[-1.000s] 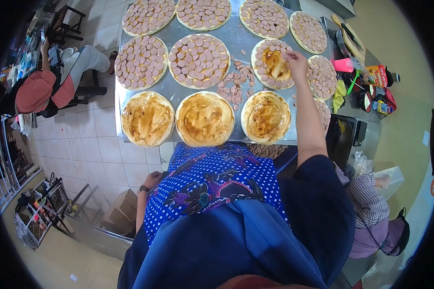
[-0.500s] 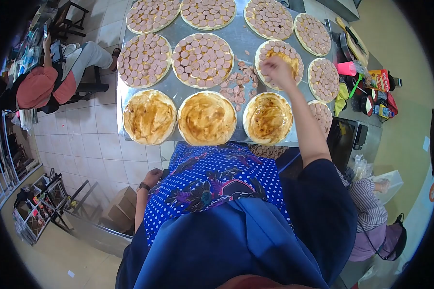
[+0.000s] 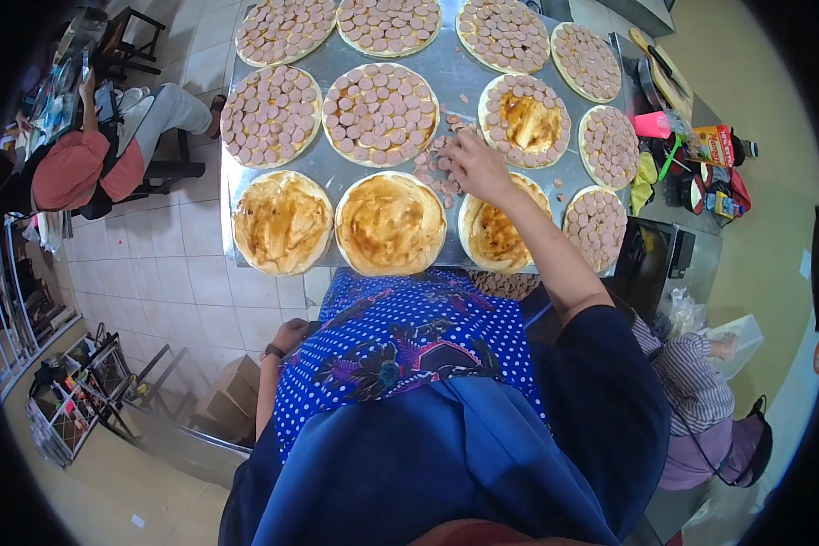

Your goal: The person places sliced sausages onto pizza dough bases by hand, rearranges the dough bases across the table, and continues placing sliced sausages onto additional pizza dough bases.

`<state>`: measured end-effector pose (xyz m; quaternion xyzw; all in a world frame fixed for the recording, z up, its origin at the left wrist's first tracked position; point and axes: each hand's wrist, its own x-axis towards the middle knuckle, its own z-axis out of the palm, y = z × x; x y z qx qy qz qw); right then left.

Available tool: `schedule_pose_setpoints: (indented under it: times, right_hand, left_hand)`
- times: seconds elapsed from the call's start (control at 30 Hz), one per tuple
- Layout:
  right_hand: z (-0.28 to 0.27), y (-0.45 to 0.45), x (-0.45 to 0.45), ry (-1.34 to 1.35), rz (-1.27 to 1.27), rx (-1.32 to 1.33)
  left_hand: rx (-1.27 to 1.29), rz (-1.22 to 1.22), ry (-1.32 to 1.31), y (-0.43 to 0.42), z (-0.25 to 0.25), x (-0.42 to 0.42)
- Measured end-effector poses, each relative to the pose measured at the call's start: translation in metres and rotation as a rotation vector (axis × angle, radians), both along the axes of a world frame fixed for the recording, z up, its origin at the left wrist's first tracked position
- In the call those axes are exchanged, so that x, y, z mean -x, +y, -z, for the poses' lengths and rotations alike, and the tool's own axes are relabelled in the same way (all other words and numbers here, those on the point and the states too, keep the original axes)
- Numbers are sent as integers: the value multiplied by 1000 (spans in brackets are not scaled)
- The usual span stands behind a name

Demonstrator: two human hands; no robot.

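My right hand is over the pile of sliced sausage on the metal table, its fingers curled down and closed on slices there. Just right of it, a round pizza base has sausage slices around its edge and bare sauce in the middle. Under my right wrist lies a sauced base, partly covered by the forearm. Two more sauced bases, one at the left and one in the middle, have no slices. My left hand hangs low beside the blue dotted apron, fingers curled; their contents are hidden.
Several bases covered with slices, such as this one, fill the rest of the metal table. A pink cup and packets stand on the right counter. One person sits at left; another is at lower right.
My right hand has moved left and down from the partly covered base to the sausage pile. That base's bare sauced middle now shows. My left hand has hardly moved.
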<state>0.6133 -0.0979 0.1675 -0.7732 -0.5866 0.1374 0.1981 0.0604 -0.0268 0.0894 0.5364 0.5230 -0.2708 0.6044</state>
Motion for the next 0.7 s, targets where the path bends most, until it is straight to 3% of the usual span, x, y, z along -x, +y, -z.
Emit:
schedule_pose_setpoints:
  times: [0.1,0.23,0.3,0.4,0.53,0.6,0.7]
  right_hand:
    - [2,5,8,-69,-57,40]
    - [9,4,4,21,-39,94]
    - [14,1,5,-75,-75,-62]
    - [17,4,7,-211,-146,-48]
    - [7,6,5,-144,-96,-80]
    - [6,0,-13,298,200,-138]
    - [7,-18,-77,521,586,-210]
  left_hand:
    - [-63,116,-72,-5,26,23]
    - [-7,54,-59,-3,25,22]
    - [21,12,-59,-2,28,26]
    - [53,-66,-4,-3,37,26]
    - [66,-95,-7,-3,34,25]
    - [25,-12,-44,-4,36,29]
    - [32,39,-66,-2,32,30]
